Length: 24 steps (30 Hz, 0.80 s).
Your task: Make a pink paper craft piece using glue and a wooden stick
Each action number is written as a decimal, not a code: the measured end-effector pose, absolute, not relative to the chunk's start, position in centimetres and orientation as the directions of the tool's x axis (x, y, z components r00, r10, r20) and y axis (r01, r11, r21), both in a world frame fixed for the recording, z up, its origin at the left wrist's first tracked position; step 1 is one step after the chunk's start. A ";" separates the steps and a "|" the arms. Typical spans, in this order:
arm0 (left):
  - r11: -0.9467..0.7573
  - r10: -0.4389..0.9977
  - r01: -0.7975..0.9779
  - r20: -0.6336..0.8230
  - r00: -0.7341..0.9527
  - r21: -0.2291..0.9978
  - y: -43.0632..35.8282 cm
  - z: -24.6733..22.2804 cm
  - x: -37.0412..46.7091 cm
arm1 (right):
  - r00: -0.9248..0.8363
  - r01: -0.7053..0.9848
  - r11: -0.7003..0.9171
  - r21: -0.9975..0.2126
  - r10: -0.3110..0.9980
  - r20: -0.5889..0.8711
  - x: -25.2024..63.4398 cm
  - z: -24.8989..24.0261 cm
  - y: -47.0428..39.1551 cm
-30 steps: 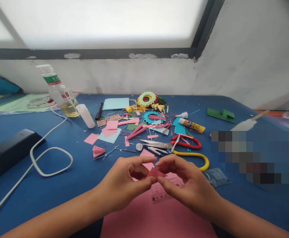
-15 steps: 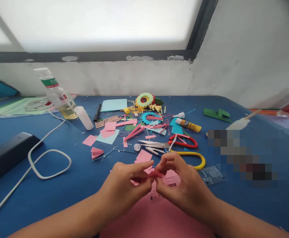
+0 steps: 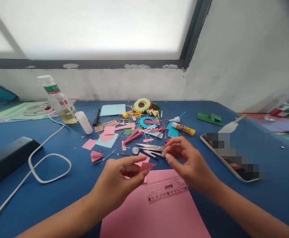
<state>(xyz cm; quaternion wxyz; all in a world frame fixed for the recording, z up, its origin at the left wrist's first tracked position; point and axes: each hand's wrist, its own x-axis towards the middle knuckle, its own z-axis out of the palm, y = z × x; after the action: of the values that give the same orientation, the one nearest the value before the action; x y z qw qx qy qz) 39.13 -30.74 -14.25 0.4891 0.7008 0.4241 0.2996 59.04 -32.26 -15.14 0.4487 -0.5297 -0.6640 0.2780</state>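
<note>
Between the thumb and fingers of my left hand [image 3: 123, 175] is a small folded piece of pink paper [image 3: 148, 166], its pointed end facing right. My right hand [image 3: 187, 162] hovers over the scissors [image 3: 153, 147], fingers curved and thumb apart, with nothing seen in them. It hides most of the scissors' handles; a bit of red shows beside the fingertips. Below both hands lies a large pink sheet [image 3: 156, 218] with a clear ruler [image 3: 168, 187] across its upper part. White-and-blue pens [image 3: 151, 154] lie just under the blades.
Paper scraps, a blue gear-edged ring [image 3: 142, 122] and a glue stick [image 3: 183, 129] cover the table's middle. Left are a bottle [image 3: 66, 109], a white cylinder [image 3: 84, 122], a white cable [image 3: 30, 165] and a black device [image 3: 12, 158]. A phone [image 3: 223, 163] lies right.
My hands have parted. The right one has let go of the pink paper and moved up and right to the scissors, while the left keeps the paper. More of the ruler now shows.
</note>
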 end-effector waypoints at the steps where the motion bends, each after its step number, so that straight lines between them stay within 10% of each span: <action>1: -0.139 0.876 0.290 -0.019 0.482 0.947 -30.7 -14.3 39.1 | -0.153 0.449 0.310 -0.838 0.951 0.270 58.7 -15.0 -32.5; 5: -0.118 0.788 0.299 -0.094 0.609 0.947 -30.6 -14.6 39.2 | -0.417 0.496 0.358 -0.791 0.897 0.145 57.3 -14.9 -33.4; 24: -0.270 0.826 0.547 -0.101 0.555 0.793 -30.2 -14.2 39.5 | -0.304 0.625 0.345 -0.700 0.934 0.189 56.6 -15.7 -34.0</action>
<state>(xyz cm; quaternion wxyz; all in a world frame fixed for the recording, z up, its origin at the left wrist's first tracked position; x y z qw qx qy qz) 39.50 -30.19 -14.16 0.4134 0.7787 0.4407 0.1689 56.64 -33.98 -15.72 0.2969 -0.5098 -0.7646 0.2596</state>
